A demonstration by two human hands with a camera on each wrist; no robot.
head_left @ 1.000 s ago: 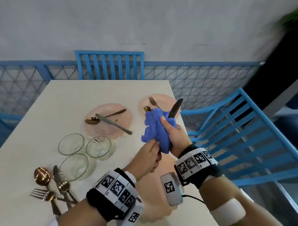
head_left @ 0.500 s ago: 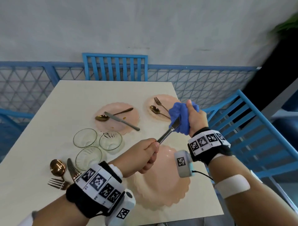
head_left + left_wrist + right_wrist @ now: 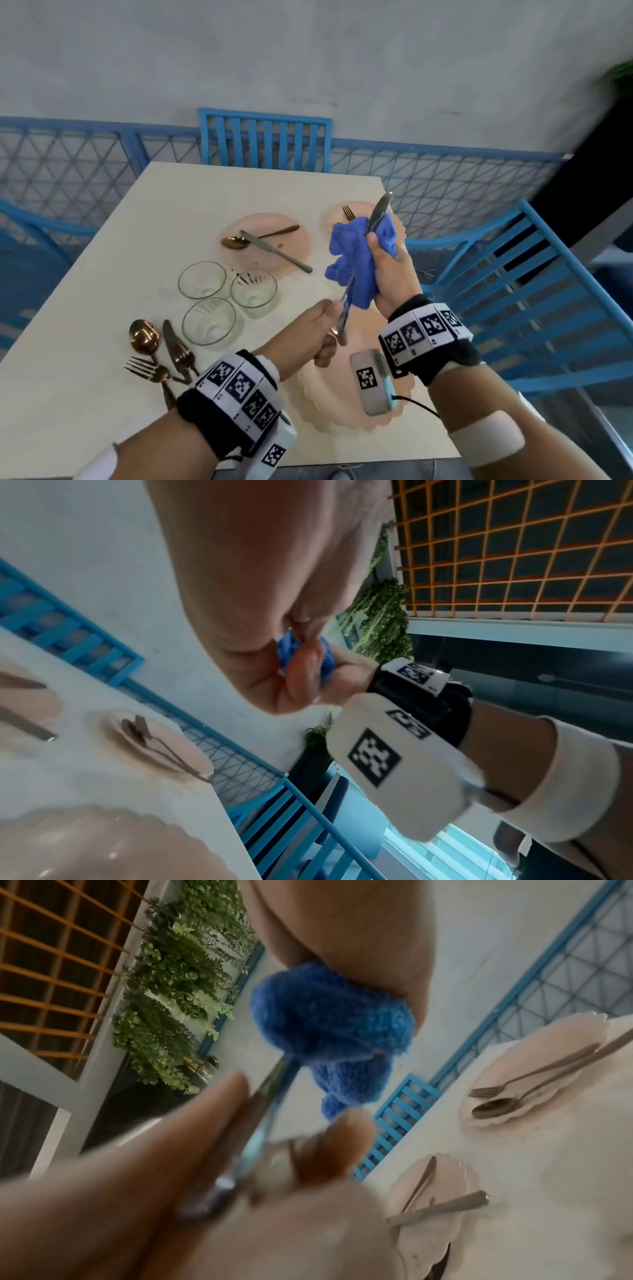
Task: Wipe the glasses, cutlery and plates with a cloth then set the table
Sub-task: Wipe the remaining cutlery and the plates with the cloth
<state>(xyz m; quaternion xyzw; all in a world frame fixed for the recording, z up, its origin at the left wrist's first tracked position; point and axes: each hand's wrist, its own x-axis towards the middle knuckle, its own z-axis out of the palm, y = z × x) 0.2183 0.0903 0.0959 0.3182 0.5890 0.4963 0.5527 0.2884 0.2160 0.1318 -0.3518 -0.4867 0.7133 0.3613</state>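
My left hand (image 3: 333,337) grips the handle of a silver knife (image 3: 379,209) and holds it upright over the near pink plate (image 3: 342,411). A crumpled blue cloth (image 3: 354,263) is wrapped round the knife's middle, and my right hand (image 3: 381,255) grips that cloth with the thumb pressing on the blade. The blade tip sticks out above the cloth. In the right wrist view the knife (image 3: 270,1093) runs from the left hand's fingers (image 3: 219,1115) up into the cloth (image 3: 329,1023). In the left wrist view only a patch of cloth (image 3: 283,650) shows behind the fingers.
On the cream table (image 3: 102,274) stand three empty glasses (image 3: 209,320). A plate (image 3: 270,222) bears a spoon and knife, and a far plate (image 3: 363,212) bears a fork. A copper spoon (image 3: 144,337), knife and fork lie front left. Blue chairs (image 3: 513,291) stand right and behind.
The cloth slid out to the blade tip half a second ago and has come back down to the knife's middle. The knife has swung from slanted to nearly upright.
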